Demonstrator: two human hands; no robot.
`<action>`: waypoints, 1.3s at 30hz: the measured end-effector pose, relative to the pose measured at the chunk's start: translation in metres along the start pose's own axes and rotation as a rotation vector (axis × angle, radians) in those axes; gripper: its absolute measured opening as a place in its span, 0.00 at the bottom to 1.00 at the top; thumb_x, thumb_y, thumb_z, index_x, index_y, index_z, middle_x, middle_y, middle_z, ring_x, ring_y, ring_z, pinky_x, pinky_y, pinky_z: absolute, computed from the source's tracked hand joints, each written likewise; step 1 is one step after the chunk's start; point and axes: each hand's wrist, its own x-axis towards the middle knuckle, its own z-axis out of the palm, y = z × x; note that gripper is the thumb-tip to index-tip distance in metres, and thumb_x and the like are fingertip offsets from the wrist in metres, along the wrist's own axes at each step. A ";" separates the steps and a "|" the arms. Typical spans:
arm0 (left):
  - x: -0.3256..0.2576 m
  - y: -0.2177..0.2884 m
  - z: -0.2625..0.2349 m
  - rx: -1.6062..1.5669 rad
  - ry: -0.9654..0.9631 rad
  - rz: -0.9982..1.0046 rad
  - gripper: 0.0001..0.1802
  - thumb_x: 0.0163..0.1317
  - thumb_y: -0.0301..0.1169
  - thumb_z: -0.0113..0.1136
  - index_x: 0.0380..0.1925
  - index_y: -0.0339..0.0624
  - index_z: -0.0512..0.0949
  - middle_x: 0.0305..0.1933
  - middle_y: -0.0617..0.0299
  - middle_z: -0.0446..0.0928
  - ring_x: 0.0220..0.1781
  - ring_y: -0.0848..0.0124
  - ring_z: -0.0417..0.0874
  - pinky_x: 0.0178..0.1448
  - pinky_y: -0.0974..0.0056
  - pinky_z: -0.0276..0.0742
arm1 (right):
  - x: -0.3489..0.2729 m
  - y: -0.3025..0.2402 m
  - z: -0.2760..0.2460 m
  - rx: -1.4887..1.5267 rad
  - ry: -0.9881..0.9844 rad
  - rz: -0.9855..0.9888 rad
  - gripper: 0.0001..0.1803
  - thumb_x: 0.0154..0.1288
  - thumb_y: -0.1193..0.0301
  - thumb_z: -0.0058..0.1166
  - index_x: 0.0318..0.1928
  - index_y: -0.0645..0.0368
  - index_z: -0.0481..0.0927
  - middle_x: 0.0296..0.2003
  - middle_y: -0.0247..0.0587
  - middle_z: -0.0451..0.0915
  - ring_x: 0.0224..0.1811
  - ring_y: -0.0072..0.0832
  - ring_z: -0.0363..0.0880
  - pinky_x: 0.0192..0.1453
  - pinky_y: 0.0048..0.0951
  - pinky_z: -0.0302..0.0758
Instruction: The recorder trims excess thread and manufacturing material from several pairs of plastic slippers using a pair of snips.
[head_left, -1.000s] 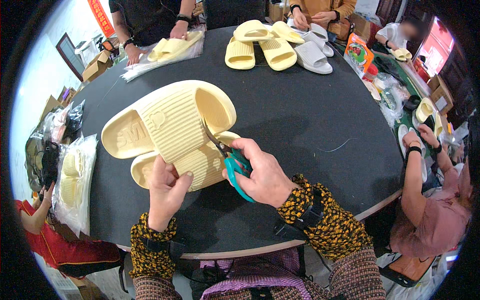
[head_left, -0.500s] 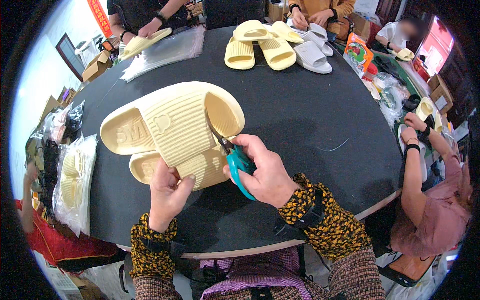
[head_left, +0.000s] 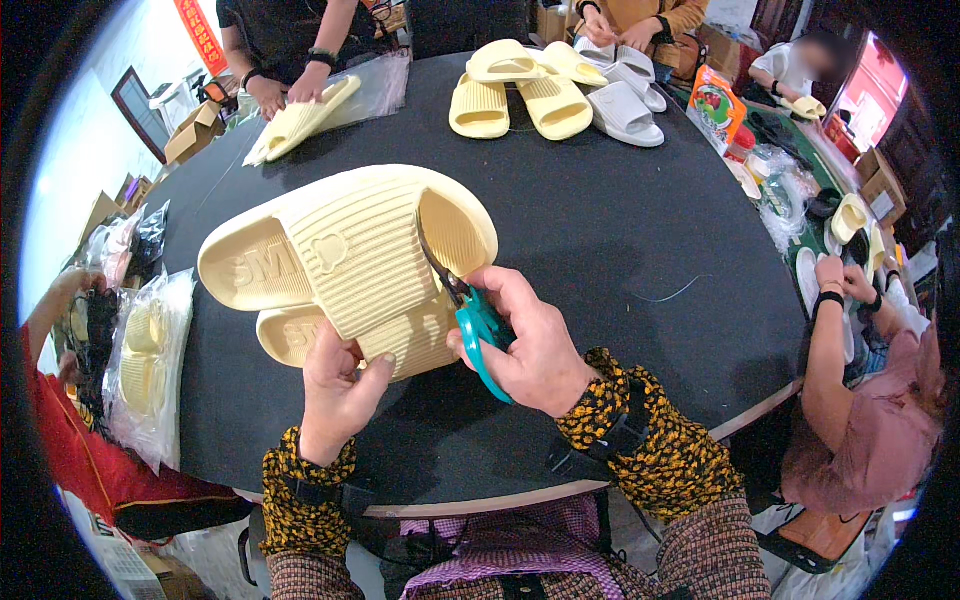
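1. Your right hand (head_left: 530, 345) is clenched around a pair of teal-handled scissors (head_left: 470, 310); the fingers curl through the plastic loops and the thumb lies along the top of the handle
2. The slim dark blades point up and away from you, their tips at the inner edge of the strap of the upper pale yellow slide sandal (head_left: 340, 245); whether the blades are parted you cannot tell
3. Your left hand (head_left: 335, 385) grasps the near edge of the sandal pair from below, thumb stretched to the right across the ribbed surface, the other fingers tucked under
4. The upper sandal is soft-looking moulded foam, matte, with a wide ribbed strap bearing a small raised heart shape and a rounded thick sole; it is tilted on its side over the lower yellow sandal (head_left: 370, 335), which shows the same fine ribbing
5. Both sandals sit just in front of you over the round black table (head_left: 600, 230), whose top looks like dull cloth
6. Both your forearms come up from the lower edge in yellow-and-black patterned sleeves with dark wrist straps
7. Across the table lie more slide sandals (head_left: 555, 90), yellow and pale grey, and another person's hands press a yellow sandal in a clear plastic bag (head_left: 310, 110)
8. To your left, bagged yellow sandals (head_left: 145, 365) lie in glossy film
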 end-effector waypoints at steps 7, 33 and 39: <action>0.000 0.000 0.000 -0.007 0.000 -0.005 0.30 0.55 0.13 0.49 0.61 0.30 0.59 0.58 0.51 0.71 0.60 0.65 0.73 0.64 0.62 0.67 | 0.000 0.001 -0.001 -0.003 0.005 -0.052 0.25 0.61 0.70 0.60 0.54 0.66 0.63 0.33 0.42 0.78 0.33 0.20 0.79 0.37 0.24 0.76; -0.001 0.000 0.002 0.000 0.028 -0.006 0.30 0.55 0.13 0.50 0.61 0.30 0.59 0.58 0.51 0.70 0.60 0.65 0.73 0.62 0.63 0.68 | -0.002 -0.003 -0.003 0.080 0.024 -0.009 0.26 0.61 0.72 0.60 0.55 0.66 0.63 0.34 0.37 0.75 0.35 0.17 0.74 0.41 0.22 0.73; 0.006 0.002 0.001 -0.034 0.203 -0.035 0.32 0.57 0.14 0.49 0.62 0.29 0.55 0.56 0.48 0.71 0.58 0.65 0.74 0.60 0.64 0.69 | 0.005 0.006 -0.008 0.013 0.171 -0.073 0.24 0.60 0.68 0.61 0.53 0.62 0.67 0.32 0.47 0.80 0.36 0.28 0.82 0.41 0.28 0.76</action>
